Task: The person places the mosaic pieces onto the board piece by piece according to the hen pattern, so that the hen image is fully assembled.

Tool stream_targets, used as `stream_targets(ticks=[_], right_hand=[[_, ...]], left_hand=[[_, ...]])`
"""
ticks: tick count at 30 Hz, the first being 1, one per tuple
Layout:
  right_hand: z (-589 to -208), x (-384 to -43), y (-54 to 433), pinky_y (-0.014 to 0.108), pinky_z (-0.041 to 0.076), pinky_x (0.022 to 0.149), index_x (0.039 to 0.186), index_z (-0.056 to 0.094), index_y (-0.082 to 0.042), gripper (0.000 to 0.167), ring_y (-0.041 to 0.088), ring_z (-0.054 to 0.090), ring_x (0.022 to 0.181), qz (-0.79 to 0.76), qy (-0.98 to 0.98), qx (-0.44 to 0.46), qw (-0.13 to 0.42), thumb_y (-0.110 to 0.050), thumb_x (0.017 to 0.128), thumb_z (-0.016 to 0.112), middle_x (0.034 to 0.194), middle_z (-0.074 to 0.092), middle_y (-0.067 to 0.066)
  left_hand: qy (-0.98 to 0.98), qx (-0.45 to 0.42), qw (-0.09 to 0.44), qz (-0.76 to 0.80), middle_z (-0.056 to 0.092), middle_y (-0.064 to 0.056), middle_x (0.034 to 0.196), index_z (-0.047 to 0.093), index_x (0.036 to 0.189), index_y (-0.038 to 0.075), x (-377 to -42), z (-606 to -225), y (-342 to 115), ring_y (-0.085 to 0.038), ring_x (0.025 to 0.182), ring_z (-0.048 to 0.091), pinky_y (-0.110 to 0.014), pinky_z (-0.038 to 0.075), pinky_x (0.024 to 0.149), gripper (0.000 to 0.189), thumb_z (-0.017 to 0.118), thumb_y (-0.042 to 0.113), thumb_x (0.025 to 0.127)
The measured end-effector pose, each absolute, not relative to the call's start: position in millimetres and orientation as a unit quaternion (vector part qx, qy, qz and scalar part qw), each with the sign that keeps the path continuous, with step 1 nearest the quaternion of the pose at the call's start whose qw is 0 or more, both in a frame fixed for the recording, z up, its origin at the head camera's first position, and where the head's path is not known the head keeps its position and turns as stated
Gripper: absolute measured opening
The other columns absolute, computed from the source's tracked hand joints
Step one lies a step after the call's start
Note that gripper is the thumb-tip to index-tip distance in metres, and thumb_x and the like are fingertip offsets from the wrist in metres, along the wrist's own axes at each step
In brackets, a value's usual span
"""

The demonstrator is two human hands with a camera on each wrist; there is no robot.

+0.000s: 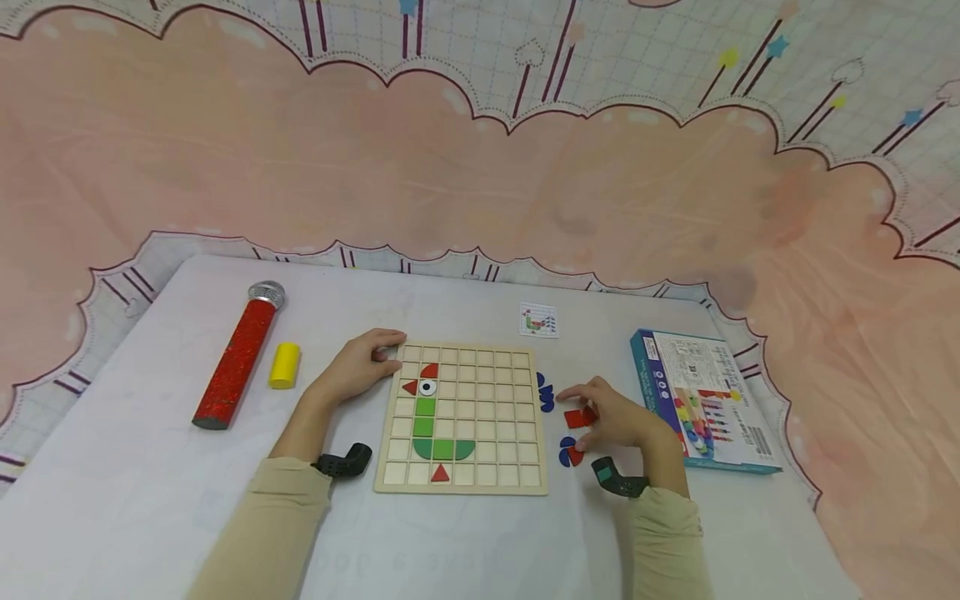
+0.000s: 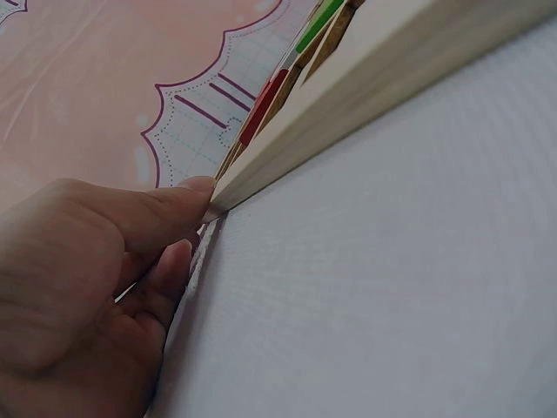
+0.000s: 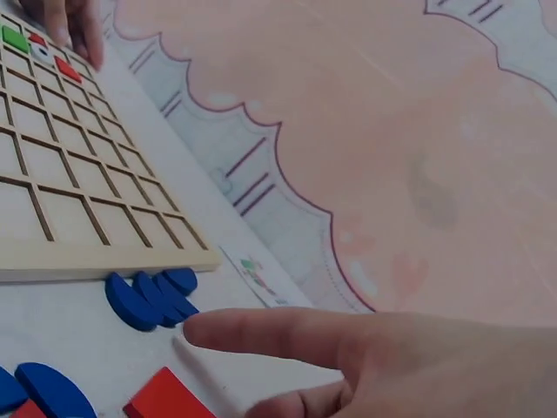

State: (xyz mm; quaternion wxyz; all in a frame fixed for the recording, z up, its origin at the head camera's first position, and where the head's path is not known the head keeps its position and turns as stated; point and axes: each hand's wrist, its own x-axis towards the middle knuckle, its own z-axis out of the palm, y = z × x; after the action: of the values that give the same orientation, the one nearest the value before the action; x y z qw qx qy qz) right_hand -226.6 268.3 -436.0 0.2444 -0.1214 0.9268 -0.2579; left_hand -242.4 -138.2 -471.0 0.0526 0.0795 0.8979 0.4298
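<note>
Two hands (image 1: 362, 367) (image 1: 617, 417), one board (image 1: 491, 429), three green squares (image 1: 423, 427)

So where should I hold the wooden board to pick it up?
Probably hold the wooden board by its left and right edges, coming from the outer sides. It's flat with straight sides, and coloured shapes sit in its cells, so keep it level. The left hand holds its far left corner.

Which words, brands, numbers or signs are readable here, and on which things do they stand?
Nothing reads clearly enough to quote.
Box: printed text, too small to read.
Card: tiny picture; no text readable.
Table: faint marks near the front, perhaps lettering, unreadable.
</note>
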Motion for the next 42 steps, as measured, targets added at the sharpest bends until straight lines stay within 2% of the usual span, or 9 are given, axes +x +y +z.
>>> stream_targets(ticks=[3, 7, 12, 18, 23, 29, 42], right_hand=[[-435.0, -224.8, 269.3, 0.036, 0.052, 0.085, 0.130, 0.052, -0.034, 0.075, 0.022, 0.045, 0.107, -0.238, 0.928, -0.113, 0.262, -0.018, 0.066, 0.087, 0.114, 0.043, 0.006], [-435.7, -224.4, 263.7, 0.035, 0.052, 0.083, 0.131, 0.048, -0.035, 0.077, 0.023, 0.046, 0.104, -0.226, 0.932, -0.108, 0.262, -0.019, 0.066, 0.087, 0.112, 0.041, 0.007], [-437.2, -226.0, 260.7, 0.035, 0.053, 0.083, 0.128, 0.051, -0.028, 0.070, 0.022, 0.048, 0.098, -0.217, 0.944, -0.107, 0.223, -0.016, 0.069, 0.085, 0.109, 0.044, 0.009], [-440.9, -230.3, 260.7, 0.035, 0.052, 0.083, 0.123, 0.056, -0.024, 0.058, 0.021, 0.049, 0.093, -0.216, 0.954, -0.110, 0.178, -0.025, 0.072, 0.083, 0.105, 0.047, 0.008], [-440.1, -231.5, 269.1, 0.039, 0.051, 0.085, 0.116, 0.061, -0.023, 0.048, 0.022, 0.049, 0.096, -0.220, 0.952, -0.119, 0.174, -0.029, 0.073, 0.082, 0.107, 0.051, 0.008], [-439.1, -233.8, 281.1, 0.039, 0.050, 0.084, 0.106, 0.068, -0.021, 0.034, 0.021, 0.051, 0.094, -0.230, 0.948, -0.139, 0.171, -0.020, 0.074, 0.081, 0.104, 0.056, 0.006], [-441.8, -233.4, 279.8, 0.034, 0.050, 0.082, 0.099, 0.069, -0.019, 0.026, 0.019, 0.051, 0.091, -0.238, 0.949, -0.131, 0.158, -0.017, 0.076, 0.079, 0.097, 0.057, 0.003]], left_hand=[[0.897, 0.076, 0.054, 0.431, 0.046, -0.011, 0.143, 0.051, 0.137, 0.006, -242.1, -470.9, -137.8, -0.028, 0.110, 0.053, -0.045, 0.045, 0.098, 0.048, 0.063, 0.012, 0.090], [0.898, 0.069, 0.056, 0.431, 0.046, -0.010, 0.144, 0.051, 0.137, 0.007, -241.5, -471.0, -138.0, -0.027, 0.110, 0.053, -0.045, 0.044, 0.098, 0.048, 0.063, 0.013, 0.091], [0.899, 0.072, 0.056, 0.429, 0.046, -0.010, 0.144, 0.050, 0.137, 0.007, -241.1, -470.0, -137.6, -0.028, 0.110, 0.052, -0.046, 0.044, 0.099, 0.048, 0.063, 0.013, 0.091], [0.901, 0.072, 0.054, 0.424, 0.046, -0.009, 0.144, 0.051, 0.137, 0.008, -243.0, -471.9, -138.7, -0.026, 0.108, 0.053, -0.045, 0.045, 0.097, 0.048, 0.063, 0.013, 0.091], [0.902, 0.076, 0.051, 0.421, 0.047, -0.009, 0.143, 0.052, 0.136, 0.008, -244.5, -473.5, -139.2, -0.026, 0.107, 0.053, -0.044, 0.045, 0.096, 0.048, 0.063, 0.014, 0.091], [0.902, 0.075, 0.052, 0.422, 0.047, -0.009, 0.143, 0.051, 0.137, 0.008, -245.3, -474.1, -138.1, -0.027, 0.108, 0.053, -0.044, 0.044, 0.097, 0.048, 0.063, 0.014, 0.091], [0.901, 0.073, 0.054, 0.425, 0.047, -0.009, 0.143, 0.051, 0.137, 0.008, -243.7, -470.8, -135.5, -0.026, 0.107, 0.053, -0.044, 0.045, 0.096, 0.048, 0.063, 0.013, 0.090]])
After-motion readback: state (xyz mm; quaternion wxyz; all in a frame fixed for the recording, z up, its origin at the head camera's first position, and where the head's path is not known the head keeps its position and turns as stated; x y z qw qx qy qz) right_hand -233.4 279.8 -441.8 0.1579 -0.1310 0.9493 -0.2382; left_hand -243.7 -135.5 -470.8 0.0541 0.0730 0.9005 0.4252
